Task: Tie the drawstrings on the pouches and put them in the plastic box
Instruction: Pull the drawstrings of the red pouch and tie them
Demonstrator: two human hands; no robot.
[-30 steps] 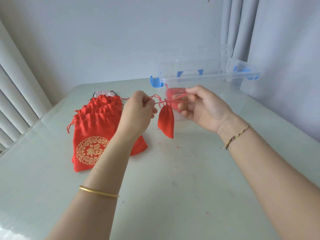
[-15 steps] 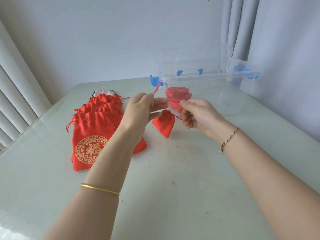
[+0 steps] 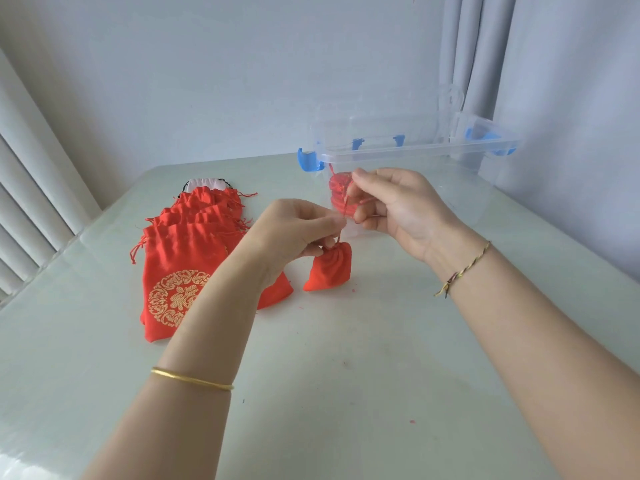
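Note:
A small red pouch [image 3: 329, 270] with its neck gathered hangs just above the table, its bottom corner touching the surface. My left hand [image 3: 294, 233] pinches the red drawstring right above the pouch neck. My right hand [image 3: 398, 206] pinches the drawstring ends higher up, close in front of the clear plastic box [image 3: 450, 157] with blue latches. Several tied red pouches [image 3: 337, 188] show through the box's wall. A pile of flat red pouches [image 3: 187, 251] with a gold emblem lies to the left.
A white pouch [image 3: 204, 183] peeks out behind the red pile. The pale table [image 3: 346, 393] runs to the wall at the back; blinds stand at left and curtains at right behind the box.
The pouch has dropped lower toward the table. My left hand slid down to the pouch neck and my right hand rose with the string ends toward the box.

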